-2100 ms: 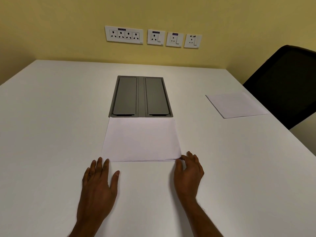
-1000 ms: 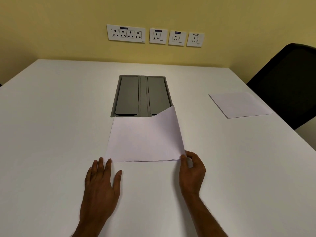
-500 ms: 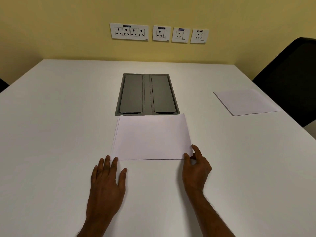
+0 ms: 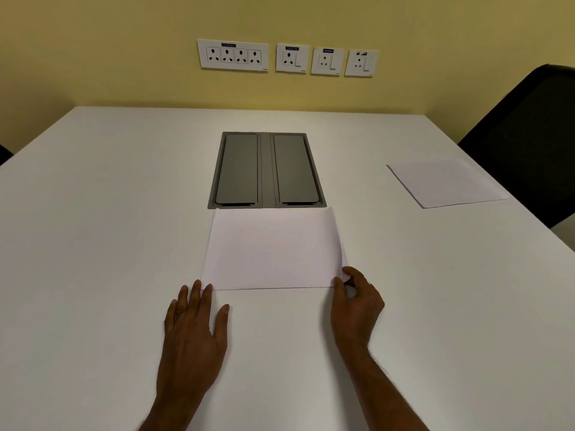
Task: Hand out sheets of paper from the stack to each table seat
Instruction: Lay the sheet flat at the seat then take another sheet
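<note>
A thin stack of white paper lies on the white table, just in front of me. My right hand pinches the stack's near right corner between thumb and forefinger, and that corner is slightly lifted. Flat on the table lies my left hand, its fingertips touching the stack's near left corner. A single white sheet rests at the right side of the table, in front of a black chair.
A grey recessed cable box with two shut lids sits in the table just beyond the stack. Several wall sockets line the yellow wall behind. A dark edge of another seat shows at the far left.
The top sheet's right side, lifted a second ago, has dropped back flat. My right hand still pinches the near right corner. The left hand stays flat.
</note>
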`<action>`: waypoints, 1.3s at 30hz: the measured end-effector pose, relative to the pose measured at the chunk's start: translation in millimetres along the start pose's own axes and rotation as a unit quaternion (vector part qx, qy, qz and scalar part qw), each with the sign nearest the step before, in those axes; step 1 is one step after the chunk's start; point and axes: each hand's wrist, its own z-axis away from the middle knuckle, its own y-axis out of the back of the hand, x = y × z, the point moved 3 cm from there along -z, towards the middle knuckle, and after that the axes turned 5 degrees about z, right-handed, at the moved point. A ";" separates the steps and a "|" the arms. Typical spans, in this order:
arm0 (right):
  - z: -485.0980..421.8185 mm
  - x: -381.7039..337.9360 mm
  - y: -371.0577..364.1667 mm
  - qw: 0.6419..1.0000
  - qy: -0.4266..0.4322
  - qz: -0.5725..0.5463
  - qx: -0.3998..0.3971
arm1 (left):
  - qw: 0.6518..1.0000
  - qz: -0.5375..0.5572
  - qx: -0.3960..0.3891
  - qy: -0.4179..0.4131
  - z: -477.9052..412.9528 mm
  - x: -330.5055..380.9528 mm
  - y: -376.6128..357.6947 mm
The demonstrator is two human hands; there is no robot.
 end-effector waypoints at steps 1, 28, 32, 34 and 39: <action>-0.3 0.1 0.0 1.000 0.005 0.003 0.005 | 1.000 0.000 0.002 0.000 -0.3 0.2 -0.2; 55.4 -17.8 60.5 0.866 -0.360 -0.344 0.048 | 0.937 0.312 0.117 0.105 23.2 18.0 38.1; 73.1 -19.0 86.3 0.845 -0.389 -0.365 0.036 | 0.860 0.445 0.136 0.211 32.7 32.2 50.6; 83.0 -22.5 101.3 0.833 -0.401 -0.379 0.030 | 0.846 0.462 0.113 0.241 37.7 38.9 57.6; 107.1 -32.0 141.3 0.819 -0.416 -0.394 0.029 | 0.802 0.505 0.080 0.309 61.9 49.1 77.9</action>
